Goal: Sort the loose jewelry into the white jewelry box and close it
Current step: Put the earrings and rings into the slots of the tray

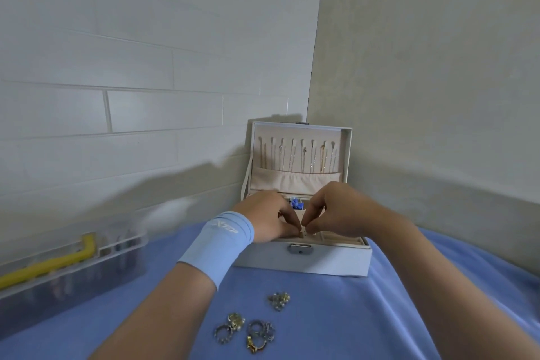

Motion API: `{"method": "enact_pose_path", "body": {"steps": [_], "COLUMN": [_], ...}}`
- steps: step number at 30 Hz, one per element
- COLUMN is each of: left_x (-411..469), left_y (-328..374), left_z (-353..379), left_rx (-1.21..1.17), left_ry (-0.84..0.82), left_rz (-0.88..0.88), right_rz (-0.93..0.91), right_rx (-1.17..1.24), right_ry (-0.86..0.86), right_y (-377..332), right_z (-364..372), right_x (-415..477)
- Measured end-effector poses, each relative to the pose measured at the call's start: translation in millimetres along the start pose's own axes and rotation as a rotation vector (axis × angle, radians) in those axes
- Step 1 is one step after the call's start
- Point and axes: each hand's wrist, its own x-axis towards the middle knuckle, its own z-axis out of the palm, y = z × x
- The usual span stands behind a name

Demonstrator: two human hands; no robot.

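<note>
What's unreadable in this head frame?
- What the fingers pinch: too small, covered by left hand and right hand.
- Box tray compartments: mostly hidden behind both hands.
- Clear case contents at the left: blurred, cut by the frame edge.
- Loose jewelry on the cloth: piece types and count too small to tell.

Blue cloth [336,316] over the surface, clear plastic box [73,266] at left, yellow tool [52,263] perhaps inside, blurred.
</note>
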Motion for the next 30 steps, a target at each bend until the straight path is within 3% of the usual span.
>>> {"method": "enact_pose_path", "body": {"steps": [30], "left_x": [-1.5], "left_y": [-0.3], "left_z": [2.4], "left_rx": [0.008], "left_ry": [0.023], "left_rz": [0.004], "right_rz": [-0.019], "right_rx": [-0.075], "right_ry": [-0.05], "right_y": [-0.3], "right_z": [4.5], "right_x": [1.2]}}
